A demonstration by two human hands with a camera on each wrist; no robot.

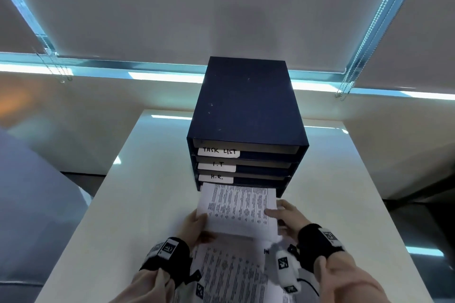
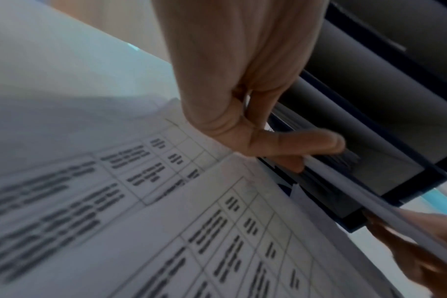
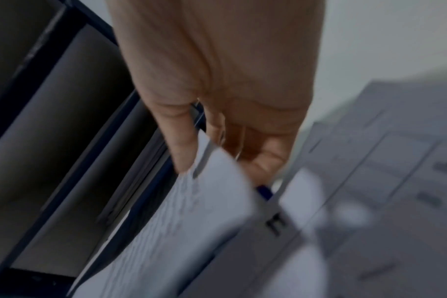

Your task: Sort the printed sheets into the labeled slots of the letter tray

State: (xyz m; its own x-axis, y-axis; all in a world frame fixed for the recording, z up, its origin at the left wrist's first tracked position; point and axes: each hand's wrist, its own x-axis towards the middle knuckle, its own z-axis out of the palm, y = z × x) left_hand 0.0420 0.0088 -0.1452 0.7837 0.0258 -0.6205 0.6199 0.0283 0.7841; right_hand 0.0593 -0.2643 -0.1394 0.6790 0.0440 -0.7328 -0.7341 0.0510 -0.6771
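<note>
A dark blue letter tray (image 1: 246, 106) stands on the white table (image 1: 138, 179), its slots labelled TASK LIST, I.T and H.R. from the top. A printed sheet (image 1: 240, 206) reaches with its far edge into the lowest slot, whose label it hides. My left hand (image 1: 197, 225) pinches the sheet's near left corner, thumb on top. My right hand (image 1: 286, 214) pinches its right edge. In the left wrist view my left hand (image 2: 255, 131) holds the sheet (image 2: 345, 175) at the tray's mouth. The right wrist view is blurred; my right hand (image 3: 217, 121) grips the sheet (image 3: 179, 221) beside the tray (image 3: 64, 121).
More printed sheets (image 1: 234, 275) lie on the table under my wrists, seen also as sheets (image 2: 140, 221) in the left wrist view. Window blinds (image 1: 221, 7) with bead chains hang behind the table. A grey-blue seat (image 1: 29, 192) sits at the left.
</note>
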